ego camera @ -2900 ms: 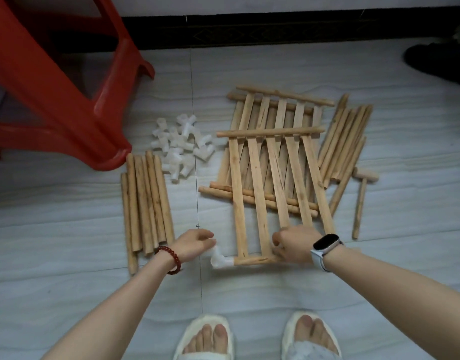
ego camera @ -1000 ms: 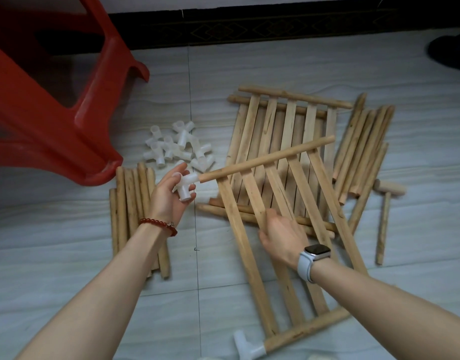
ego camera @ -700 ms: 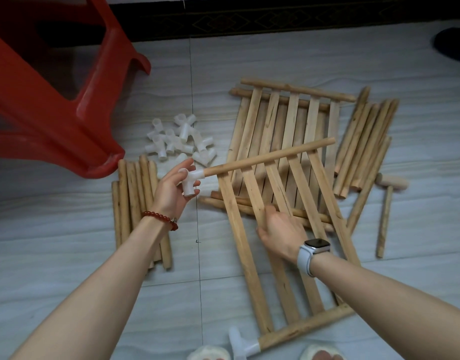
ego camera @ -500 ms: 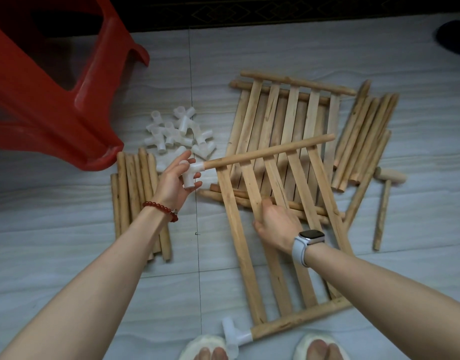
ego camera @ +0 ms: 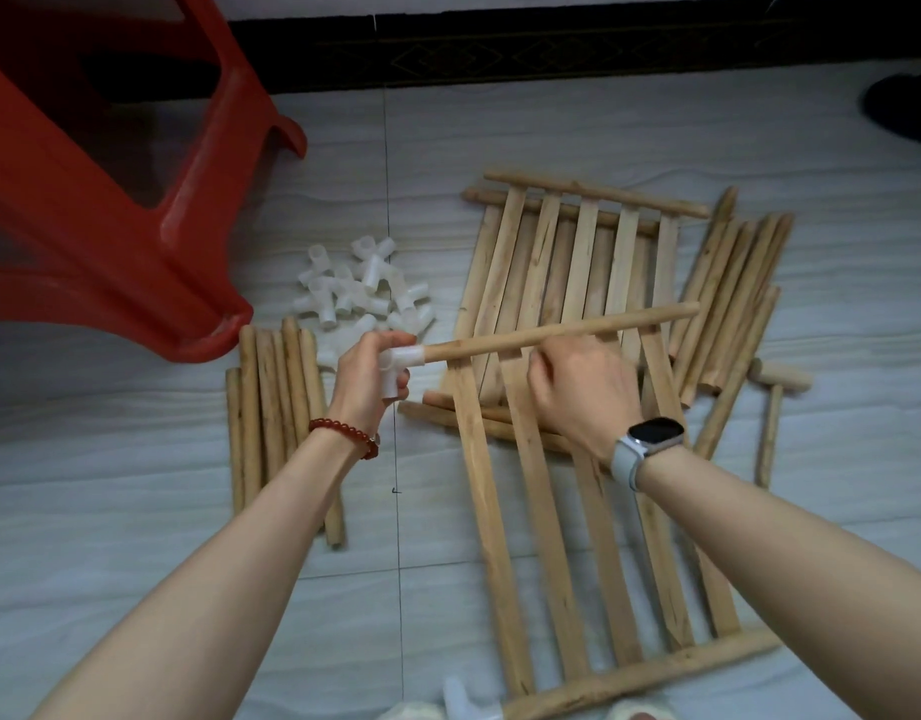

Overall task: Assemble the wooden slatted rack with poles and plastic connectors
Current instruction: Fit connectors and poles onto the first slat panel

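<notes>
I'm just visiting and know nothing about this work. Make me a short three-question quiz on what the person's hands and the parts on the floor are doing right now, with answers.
1. True or false: the left hand grips a white connector on the end of the panel's top pole.
2. Where does the right hand rest? A) on the wooden mallet B) on the held slatted panel C) on the red stool
3. Which lies nearer the stool: the loose connector pile or the mallet?

Key: 1 true; 2 B; 3 the connector pile.
</notes>
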### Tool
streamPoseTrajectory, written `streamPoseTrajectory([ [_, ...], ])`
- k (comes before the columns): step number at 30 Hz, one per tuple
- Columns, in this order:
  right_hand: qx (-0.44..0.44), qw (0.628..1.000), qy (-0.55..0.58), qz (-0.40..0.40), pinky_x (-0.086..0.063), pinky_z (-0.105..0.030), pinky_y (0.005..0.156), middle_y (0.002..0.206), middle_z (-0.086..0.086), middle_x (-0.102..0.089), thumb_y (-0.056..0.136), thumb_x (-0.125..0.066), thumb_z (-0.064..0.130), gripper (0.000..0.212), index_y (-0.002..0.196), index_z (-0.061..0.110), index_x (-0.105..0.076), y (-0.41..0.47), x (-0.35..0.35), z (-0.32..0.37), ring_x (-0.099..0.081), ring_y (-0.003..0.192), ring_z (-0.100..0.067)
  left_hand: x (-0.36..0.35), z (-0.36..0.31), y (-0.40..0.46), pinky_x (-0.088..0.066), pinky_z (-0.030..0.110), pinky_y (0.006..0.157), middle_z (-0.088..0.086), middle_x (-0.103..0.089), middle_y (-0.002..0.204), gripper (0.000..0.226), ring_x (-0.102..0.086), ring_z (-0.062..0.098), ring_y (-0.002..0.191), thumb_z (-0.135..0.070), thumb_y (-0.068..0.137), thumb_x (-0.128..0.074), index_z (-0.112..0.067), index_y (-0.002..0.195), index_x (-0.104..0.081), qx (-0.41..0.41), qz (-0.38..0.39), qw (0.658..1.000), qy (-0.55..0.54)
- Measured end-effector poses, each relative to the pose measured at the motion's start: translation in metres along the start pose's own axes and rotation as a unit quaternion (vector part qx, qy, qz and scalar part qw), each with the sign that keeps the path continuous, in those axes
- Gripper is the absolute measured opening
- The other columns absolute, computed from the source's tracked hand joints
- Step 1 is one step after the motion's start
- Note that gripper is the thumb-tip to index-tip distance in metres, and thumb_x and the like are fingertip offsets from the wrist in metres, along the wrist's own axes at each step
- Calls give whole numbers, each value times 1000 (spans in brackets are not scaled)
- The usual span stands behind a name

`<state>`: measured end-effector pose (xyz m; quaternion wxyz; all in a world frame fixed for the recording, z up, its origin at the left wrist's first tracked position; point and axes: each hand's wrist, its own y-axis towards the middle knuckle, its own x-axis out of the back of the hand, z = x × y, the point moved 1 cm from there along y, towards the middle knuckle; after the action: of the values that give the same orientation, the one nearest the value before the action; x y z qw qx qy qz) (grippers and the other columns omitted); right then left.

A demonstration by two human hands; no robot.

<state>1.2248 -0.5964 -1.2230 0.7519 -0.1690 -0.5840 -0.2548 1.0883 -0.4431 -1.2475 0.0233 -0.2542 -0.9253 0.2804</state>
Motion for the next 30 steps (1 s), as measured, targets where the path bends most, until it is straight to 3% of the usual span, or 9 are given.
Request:
streamPoseTrajectory([
  [1, 10, 1000, 14, -17, -38, -30, 72, 88, 2, -54, 94, -39, 31, 20, 93, 21, -57, 9, 2, 1, -54, 88, -19, 1, 2, -2, -36, 24, 47, 7, -53, 70, 25, -44, 10, 45, -14, 88, -38, -6, 83, -61, 0, 11, 1000, 7],
  [3, 21, 998, 16, 63, -30, -39, 100, 118, 1, -54, 96, -35, 37, 35, 123, 24, -53, 27, -2, 1, -46, 116, -17, 2, 7, -7, -37, 24, 47, 9, -53, 70, 28, -45, 11, 45, -14, 89, -34, -5, 84, -60, 1, 32, 999, 6],
  [5, 33, 982, -7, 186, -22, -49, 108, 114, 1, -59, 97, -26, 47, 40, 120, 28, -54, 39, -7, 2, -50, 114, -19, 2, 10, -11, -37, 23, 46, 9, -53, 70, 29, -45, 10, 44, -13, 90, -31, -5, 82, -58, -2, 36, 999, 2],
  [7, 49, 972, -11, 228, -30, -46, 101, 86, 5, -61, 96, -24, 53, 43, 97, 28, -58, 42, -11, 2, -56, 87, -17, 2, 9, -12, -35, 23, 46, 9, -52, 68, 30, -45, 10, 41, -13, 90, -30, -5, 79, -56, 1, 27, 1000, -4],
  [10, 84, 982, 6, 167, -34, -39, 90, 73, 10, -57, 94, -27, 57, 44, 88, 27, -59, 41, -12, 2, -52, 72, -12, 2, 4, -14, -37, 26, 50, 6, -56, 64, 30, -52, 12, 44, -12, 90, -34, -6, 71, -57, 12, 3, 1000, -9],
  [16, 99, 984, -13, 145, -33, -40, 89, 79, 12, -58, 94, -29, 57, 40, 103, 35, -61, 34, -4, 8, -54, 81, -14, -8, -1, -20, -36, 20, 43, 9, -51, 71, 28, -46, 13, 39, -5, 90, -34, -7, 72, -55, 6, 24, 1000, 2],
  [22, 93, 984, -40, 146, -33, -42, 89, 77, 9, -51, 95, -28, 56, 41, 106, 33, -61, 31, -3, 14, -50, 82, -17, -6, 5, -24, -34, 23, 47, 5, -46, 72, 28, -42, 12, 43, -2, 89, -32, -11, 76, -54, -24, -1, 1000, 16],
  [27, 87, 984, -40, 149, -31, -41, 86, 79, 9, -54, 95, -27, 55, 42, 105, 33, -61, 30, -10, 13, -46, 79, -15, -3, 9, -23, -39, 24, 54, 4, -46, 80, 22, -48, 15, 62, -13, 97, -32, -17, 91, -53, -21, 2, 999, 25],
  [30, 81, 984, -42, 154, -30, -39, 83, 88, 7, -58, 95, -26, 55, 43, 107, 32, -60, 30, -14, 8, -49, 85, -16, -1, 12, -11, -40, 25, 70, 7, -49, 102, 27, -50, 19, 87, -22, 100, -31, -12, 116, -51, -17, 13, 991, 132],
])
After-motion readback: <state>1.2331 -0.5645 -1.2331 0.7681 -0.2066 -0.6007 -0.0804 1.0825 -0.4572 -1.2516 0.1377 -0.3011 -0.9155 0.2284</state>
